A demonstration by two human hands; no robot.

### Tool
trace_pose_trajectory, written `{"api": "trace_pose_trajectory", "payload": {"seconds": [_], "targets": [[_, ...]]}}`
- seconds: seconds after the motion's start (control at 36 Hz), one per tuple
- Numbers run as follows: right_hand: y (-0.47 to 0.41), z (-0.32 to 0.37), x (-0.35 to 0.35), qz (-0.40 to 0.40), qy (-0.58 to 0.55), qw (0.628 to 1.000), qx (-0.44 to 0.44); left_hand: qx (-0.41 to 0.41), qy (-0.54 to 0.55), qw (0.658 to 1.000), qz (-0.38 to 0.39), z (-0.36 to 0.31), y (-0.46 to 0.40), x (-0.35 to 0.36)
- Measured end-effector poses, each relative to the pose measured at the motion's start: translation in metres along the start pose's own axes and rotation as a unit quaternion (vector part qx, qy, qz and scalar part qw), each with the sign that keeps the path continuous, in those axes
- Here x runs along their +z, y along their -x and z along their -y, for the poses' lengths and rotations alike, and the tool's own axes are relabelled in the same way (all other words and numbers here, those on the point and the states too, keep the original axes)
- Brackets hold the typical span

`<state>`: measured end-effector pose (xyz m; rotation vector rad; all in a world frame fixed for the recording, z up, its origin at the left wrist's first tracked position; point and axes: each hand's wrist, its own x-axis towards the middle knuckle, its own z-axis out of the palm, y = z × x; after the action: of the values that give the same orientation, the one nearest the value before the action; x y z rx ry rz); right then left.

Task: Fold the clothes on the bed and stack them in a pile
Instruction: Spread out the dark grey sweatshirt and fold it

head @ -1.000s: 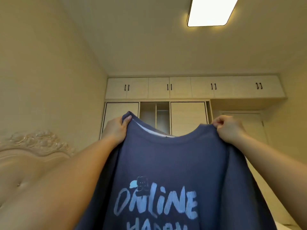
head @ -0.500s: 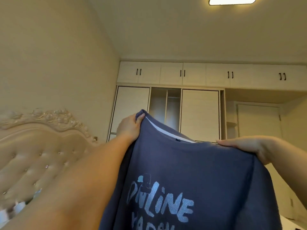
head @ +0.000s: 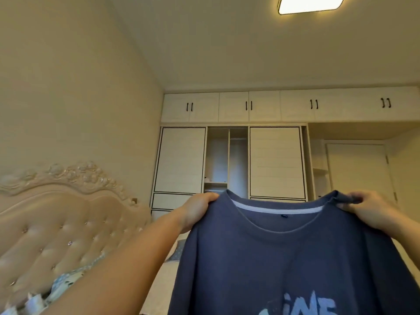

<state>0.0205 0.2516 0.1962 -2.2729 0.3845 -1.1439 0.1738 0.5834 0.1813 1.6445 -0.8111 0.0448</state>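
headboard (head: 68, 214): seen at far left | left hand (head: 197, 212): shirt's left shoulder is pinched, fingers curled over the fabric | shirt (head: 284, 258): held up in the air, spread between both hands, print facing the camera | right hand (head: 372, 212): right shoulder is gripped, blurred | wardrobe (head: 231, 162): seen behind

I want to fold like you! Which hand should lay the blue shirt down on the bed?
Probably the left hand: its grip on the blue shirt is on the side where the bed and headboard show. The right hand is farther off.
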Motion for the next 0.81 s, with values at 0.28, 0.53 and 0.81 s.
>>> {"api": "trace_pose_trajectory", "payload": {"seconds": [0.28, 0.53, 0.81], "targets": [[0.019, 0.033, -0.005, 0.160, -0.170, 0.969, 0.082, 0.176, -0.191, 0.921, -0.291, 0.004, -0.012, -0.038], [0.021, 0.048, -0.027, 0.336, -0.204, 0.919, 0.038, 0.184, -0.289, 0.883, -0.320, 0.000, -0.002, -0.063], [0.033, 0.072, -0.046, 0.415, -0.215, 0.883, -0.047, 0.163, -0.363, 0.871, -0.289, -0.016, 0.012, -0.079]]}}
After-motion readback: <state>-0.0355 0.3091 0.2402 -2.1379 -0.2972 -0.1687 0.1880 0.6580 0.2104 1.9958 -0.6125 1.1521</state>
